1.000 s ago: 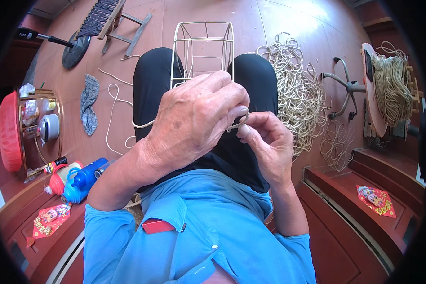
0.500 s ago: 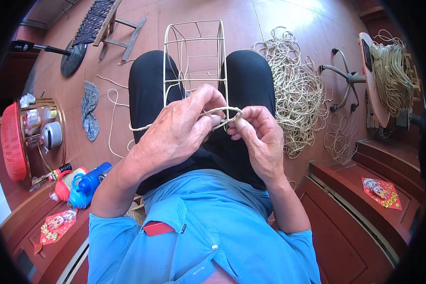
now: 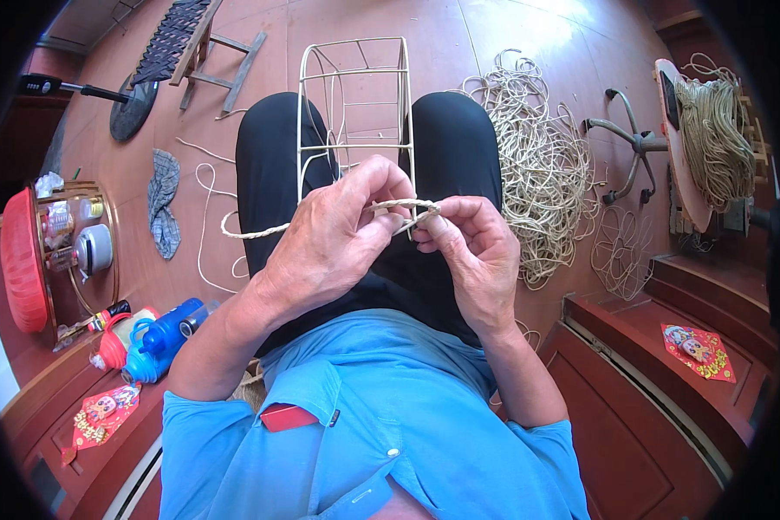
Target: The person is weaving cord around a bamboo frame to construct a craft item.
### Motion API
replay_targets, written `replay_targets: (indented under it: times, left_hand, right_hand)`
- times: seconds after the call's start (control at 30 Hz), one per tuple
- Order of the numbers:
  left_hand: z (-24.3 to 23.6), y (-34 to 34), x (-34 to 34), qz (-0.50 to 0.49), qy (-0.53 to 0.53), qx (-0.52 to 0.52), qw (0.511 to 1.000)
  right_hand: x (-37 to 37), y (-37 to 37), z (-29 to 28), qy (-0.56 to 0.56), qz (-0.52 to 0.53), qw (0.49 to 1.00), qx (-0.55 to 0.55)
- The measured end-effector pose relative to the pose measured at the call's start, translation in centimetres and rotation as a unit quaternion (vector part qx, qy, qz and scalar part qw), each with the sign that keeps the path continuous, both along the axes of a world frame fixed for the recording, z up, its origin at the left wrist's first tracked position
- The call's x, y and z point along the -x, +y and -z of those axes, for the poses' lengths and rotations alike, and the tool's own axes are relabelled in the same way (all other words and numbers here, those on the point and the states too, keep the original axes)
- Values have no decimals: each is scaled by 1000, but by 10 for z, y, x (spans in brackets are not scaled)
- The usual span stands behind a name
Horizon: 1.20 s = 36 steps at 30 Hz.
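Between my knees stands a cream-coloured wire frame (image 3: pixel 353 74), box-shaped with thin crossbars. At its near end a twisted straw-coloured cord (image 3: pixel 405 204) forms a small loop between my hands. My left hand (image 3: pixel 342 225) pinches the cord with thumb and forefinger, while its tail runs out to the left over my thigh and down to the floor. My right hand (image 3: pixel 472 247) closes thumb and fingers on the right end of the loop. Both hands hide the near part of the frame and some of the cord.
A big heap of loose cord (image 3: pixel 542 173) lies right of my knee, with a wheeled chair base (image 3: pixel 641 143) and a bundled cord hank (image 3: pixel 715 143) beyond. On the left are a grey cloth (image 3: pixel 164 204), a wooden stool (image 3: pixel 225 69), blue bottles (image 3: pixel 160 338) and a small rack (image 3: pixel 69 186).
The cord's tail at the left has shifted slightly, its bend now farther left. My right fingers have moved a little at the loop's end; both hands stay nearly in place.
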State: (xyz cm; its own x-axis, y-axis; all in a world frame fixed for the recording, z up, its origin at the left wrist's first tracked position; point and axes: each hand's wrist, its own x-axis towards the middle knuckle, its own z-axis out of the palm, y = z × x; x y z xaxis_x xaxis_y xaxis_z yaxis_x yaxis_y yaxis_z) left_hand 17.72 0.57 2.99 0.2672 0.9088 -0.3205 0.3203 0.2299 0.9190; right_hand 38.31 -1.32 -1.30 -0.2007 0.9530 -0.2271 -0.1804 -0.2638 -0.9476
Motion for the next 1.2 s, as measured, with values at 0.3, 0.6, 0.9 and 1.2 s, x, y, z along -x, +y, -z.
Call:
replay_targets:
  times: [0.3,0.6,0.9,1.2]
  left_hand:
    - [-2,-8,5,-12,-63,-32,997]
    - [12,-6,2,62,-15,-175,983]
    - [10,-11,7,6,-85,-116,990]
    - [-9,-30,15,-43,-40,-67,996]
  right_hand:
    - [8,-12,-4,10,36,999,-13]
    - [3,-7,-6,52,27,998,25]
    - [-2,4,-4,102,4,988,118]
    - [-8,20,-10,109,-45,976,183]
